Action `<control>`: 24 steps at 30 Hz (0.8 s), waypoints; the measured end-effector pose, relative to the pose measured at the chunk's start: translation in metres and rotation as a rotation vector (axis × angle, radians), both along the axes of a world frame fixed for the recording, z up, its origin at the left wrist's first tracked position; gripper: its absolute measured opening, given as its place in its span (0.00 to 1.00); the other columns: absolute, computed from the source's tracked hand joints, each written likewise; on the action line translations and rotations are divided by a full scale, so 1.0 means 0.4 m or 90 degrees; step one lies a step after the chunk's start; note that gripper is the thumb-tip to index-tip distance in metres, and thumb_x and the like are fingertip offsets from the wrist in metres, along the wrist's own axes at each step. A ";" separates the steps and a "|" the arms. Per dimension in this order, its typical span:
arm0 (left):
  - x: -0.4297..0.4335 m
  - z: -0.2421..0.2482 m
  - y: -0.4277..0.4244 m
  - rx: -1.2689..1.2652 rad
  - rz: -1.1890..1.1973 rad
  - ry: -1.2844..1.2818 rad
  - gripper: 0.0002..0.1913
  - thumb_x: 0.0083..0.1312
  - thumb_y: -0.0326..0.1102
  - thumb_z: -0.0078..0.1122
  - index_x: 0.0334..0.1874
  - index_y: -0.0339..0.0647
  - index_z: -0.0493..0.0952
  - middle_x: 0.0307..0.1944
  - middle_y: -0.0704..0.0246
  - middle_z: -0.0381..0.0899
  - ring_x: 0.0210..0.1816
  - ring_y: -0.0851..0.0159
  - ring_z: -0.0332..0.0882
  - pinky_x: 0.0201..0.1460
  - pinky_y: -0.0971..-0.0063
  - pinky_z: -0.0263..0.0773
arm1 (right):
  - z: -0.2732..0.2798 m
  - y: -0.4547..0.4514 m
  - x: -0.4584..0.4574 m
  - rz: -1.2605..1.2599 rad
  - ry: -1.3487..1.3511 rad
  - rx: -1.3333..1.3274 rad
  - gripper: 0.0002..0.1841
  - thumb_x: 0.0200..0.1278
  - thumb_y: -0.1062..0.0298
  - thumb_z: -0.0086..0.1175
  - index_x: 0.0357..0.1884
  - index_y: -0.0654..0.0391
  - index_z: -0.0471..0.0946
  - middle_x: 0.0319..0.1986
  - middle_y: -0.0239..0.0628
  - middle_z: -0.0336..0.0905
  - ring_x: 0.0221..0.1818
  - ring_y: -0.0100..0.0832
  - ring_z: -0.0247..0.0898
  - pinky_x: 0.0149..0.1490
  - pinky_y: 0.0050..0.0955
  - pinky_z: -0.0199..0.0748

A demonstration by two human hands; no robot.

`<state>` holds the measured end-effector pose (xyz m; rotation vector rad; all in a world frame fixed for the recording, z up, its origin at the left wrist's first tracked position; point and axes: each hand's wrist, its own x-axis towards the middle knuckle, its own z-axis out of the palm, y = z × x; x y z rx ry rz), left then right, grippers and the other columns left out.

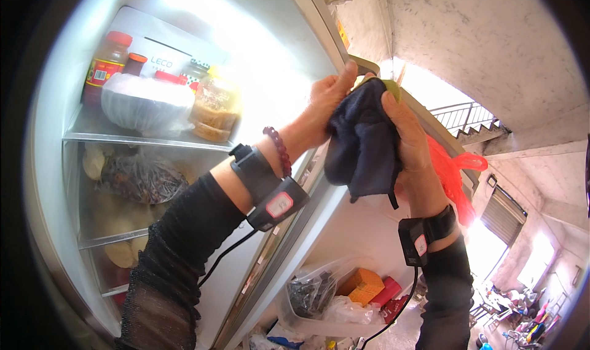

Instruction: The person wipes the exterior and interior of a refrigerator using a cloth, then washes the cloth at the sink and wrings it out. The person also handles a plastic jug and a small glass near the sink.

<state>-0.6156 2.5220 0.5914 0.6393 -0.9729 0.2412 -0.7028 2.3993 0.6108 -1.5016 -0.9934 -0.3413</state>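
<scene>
Both my hands are raised at the upper edge of an open refrigerator door. A dark navy cloth with a yellow-green part hangs between them in loose folds. My right hand grips the cloth's right side, thumb on its front. My left hand is at its upper left, thumb pointing up near the cabinet's edge; its fingers pass behind the cloth and are mostly hidden. A bead bracelet and a strapped black device are on my left wrist. Another device is on my right wrist.
Refrigerator shelves at left hold a plastic-covered bowl, jars and bagged food. A red plastic bag hangs beyond the door. Below, a clear door bin holds bags and an orange box. Cables trail from both wrist devices.
</scene>
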 end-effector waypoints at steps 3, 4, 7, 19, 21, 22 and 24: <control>-0.004 -0.009 -0.038 -0.052 0.170 0.003 0.20 0.68 0.52 0.56 0.37 0.37 0.71 0.30 0.73 0.74 0.31 0.77 0.73 0.33 0.83 0.73 | -0.008 -0.020 0.012 -0.015 -0.006 0.033 0.17 0.66 0.62 0.58 0.53 0.60 0.76 0.39 0.29 0.78 0.38 0.21 0.75 0.44 0.19 0.75; -0.007 -0.015 -0.048 -0.070 0.231 -0.007 0.18 0.69 0.50 0.57 0.37 0.38 0.72 0.29 0.73 0.73 0.31 0.78 0.72 0.33 0.83 0.72 | -0.011 -0.030 0.014 -0.038 -0.019 0.042 0.17 0.65 0.62 0.58 0.52 0.59 0.76 0.39 0.29 0.79 0.38 0.21 0.75 0.45 0.19 0.75; -0.019 -0.039 -0.085 -0.109 0.385 -0.079 0.14 0.67 0.41 0.60 0.33 0.37 0.72 0.28 0.70 0.73 0.30 0.74 0.68 0.34 0.78 0.68 | 0.004 -0.063 0.009 -0.116 -0.060 0.059 0.17 0.63 0.63 0.61 0.50 0.60 0.78 0.38 0.30 0.80 0.37 0.21 0.76 0.43 0.19 0.75; 0.061 -0.145 -0.045 0.294 0.701 -0.324 0.10 0.62 0.39 0.61 0.36 0.40 0.76 0.41 0.60 0.76 0.46 0.55 0.73 0.51 0.64 0.69 | 0.334 -0.188 0.070 -0.854 -0.926 -0.792 0.13 0.54 0.74 0.56 0.43 0.51 0.80 0.54 0.32 0.73 0.58 0.38 0.66 0.57 0.33 0.72; 0.073 -0.162 -0.055 0.317 0.733 -0.376 0.10 0.61 0.38 0.60 0.39 0.41 0.75 0.42 0.60 0.76 0.48 0.53 0.73 0.53 0.63 0.68 | 0.338 -0.166 0.125 -0.817 -0.881 -0.905 0.15 0.55 0.79 0.51 0.45 0.55 0.80 0.57 0.34 0.70 0.61 0.40 0.63 0.62 0.33 0.68; 0.079 -0.170 -0.059 0.327 0.749 -0.403 0.10 0.61 0.37 0.60 0.41 0.42 0.75 0.42 0.60 0.75 0.49 0.53 0.72 0.53 0.62 0.68 | 0.340 -0.157 0.145 -0.802 -0.829 -0.894 0.19 0.54 0.81 0.49 0.48 0.55 0.79 0.59 0.33 0.68 0.62 0.40 0.61 0.63 0.33 0.68; 0.087 -0.186 -0.067 0.342 0.727 -0.420 0.10 0.61 0.36 0.60 0.42 0.42 0.75 0.43 0.61 0.75 0.50 0.53 0.72 0.55 0.62 0.67 | 0.365 -0.144 0.164 -0.800 -0.713 -0.860 0.24 0.51 0.84 0.47 0.51 0.55 0.78 0.60 0.33 0.67 0.63 0.42 0.59 0.66 0.33 0.64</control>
